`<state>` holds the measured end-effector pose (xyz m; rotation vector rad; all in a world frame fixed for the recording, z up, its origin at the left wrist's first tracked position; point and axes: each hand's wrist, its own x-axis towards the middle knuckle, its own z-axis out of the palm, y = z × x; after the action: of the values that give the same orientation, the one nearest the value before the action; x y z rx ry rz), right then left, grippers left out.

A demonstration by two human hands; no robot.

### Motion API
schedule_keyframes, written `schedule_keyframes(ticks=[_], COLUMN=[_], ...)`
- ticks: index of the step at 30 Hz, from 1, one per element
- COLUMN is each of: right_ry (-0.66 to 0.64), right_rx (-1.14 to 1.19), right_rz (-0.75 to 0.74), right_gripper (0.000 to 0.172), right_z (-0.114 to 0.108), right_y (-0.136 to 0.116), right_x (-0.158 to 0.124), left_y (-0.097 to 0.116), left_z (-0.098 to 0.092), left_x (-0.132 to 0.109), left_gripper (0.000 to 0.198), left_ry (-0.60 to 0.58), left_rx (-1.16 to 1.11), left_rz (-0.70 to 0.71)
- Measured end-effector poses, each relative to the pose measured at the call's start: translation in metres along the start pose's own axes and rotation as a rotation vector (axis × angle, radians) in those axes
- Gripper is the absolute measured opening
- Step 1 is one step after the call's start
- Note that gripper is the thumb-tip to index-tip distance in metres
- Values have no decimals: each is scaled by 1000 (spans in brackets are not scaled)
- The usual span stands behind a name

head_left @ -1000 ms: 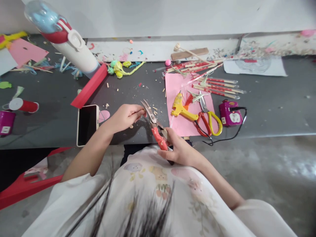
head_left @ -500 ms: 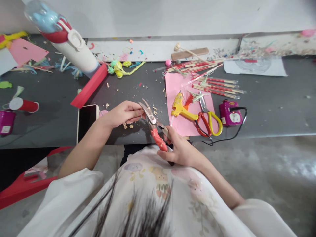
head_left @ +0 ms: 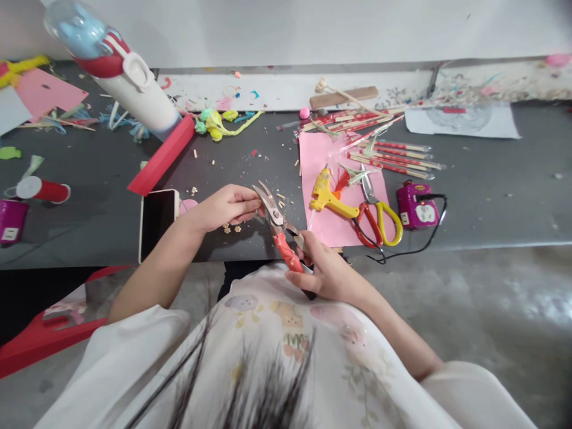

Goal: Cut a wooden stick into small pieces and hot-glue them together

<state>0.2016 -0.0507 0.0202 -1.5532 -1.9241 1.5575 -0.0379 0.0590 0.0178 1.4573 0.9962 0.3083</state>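
Note:
My right hand (head_left: 319,265) is wrapped round the handles of a pair of pruning shears (head_left: 277,221), one handle bound in red tape. The blades point up and left, slightly apart, with their tips beside the fingers of my left hand (head_left: 236,205). Those left fingers are pinched together; what they hold is hidden or too small to name. Just below them lie several small flower-shaped wooden pieces (head_left: 232,228) on the dark table. Short cut bits of stick (head_left: 280,196) are scattered to the right of the blades.
A yellow glue gun (head_left: 330,193) and scissors (head_left: 379,220) lie on pink paper (head_left: 313,149) at right, near a purple box (head_left: 416,205) with a black cable. Bundled sticks (head_left: 393,159) lie behind. A phone (head_left: 157,223), red bar (head_left: 163,156) and tall bottle (head_left: 129,89) are at left.
Almost nothing differs. The shears and both hands have shifted very slightly, with the blade tips still beside my left fingers.

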Motion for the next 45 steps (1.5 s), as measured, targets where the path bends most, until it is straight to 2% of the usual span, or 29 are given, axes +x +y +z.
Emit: schedule_keyframes(ticks=[8, 15, 19, 24, 30, 37, 45], right_ry=[12, 13, 16, 31, 69, 154, 206], right_rx=[87, 211, 254, 259, 281, 314, 258], right_rz=[34, 88, 103, 99, 105, 99, 105], right_gripper=[49, 52, 52, 55, 56, 45, 55], right_z=[4, 9, 10, 11, 16, 26, 29], right_y=[7, 12, 14, 15, 16, 16, 4], right_x=[4, 7, 6, 5, 6, 9, 15], left_y=[-1, 5, 3, 1, -1, 3, -8], left_z=[7, 18, 26, 30, 26, 15, 9], left_x=[3, 1, 1, 1, 6, 22, 27], left_gripper=[35, 35, 35, 38, 38, 34, 35], left_ry=[63, 222, 293, 328, 325, 290, 306], left_rx=[174, 628, 768, 804, 791, 844, 777], left_rz=[19, 106, 137, 149, 182, 254, 382])
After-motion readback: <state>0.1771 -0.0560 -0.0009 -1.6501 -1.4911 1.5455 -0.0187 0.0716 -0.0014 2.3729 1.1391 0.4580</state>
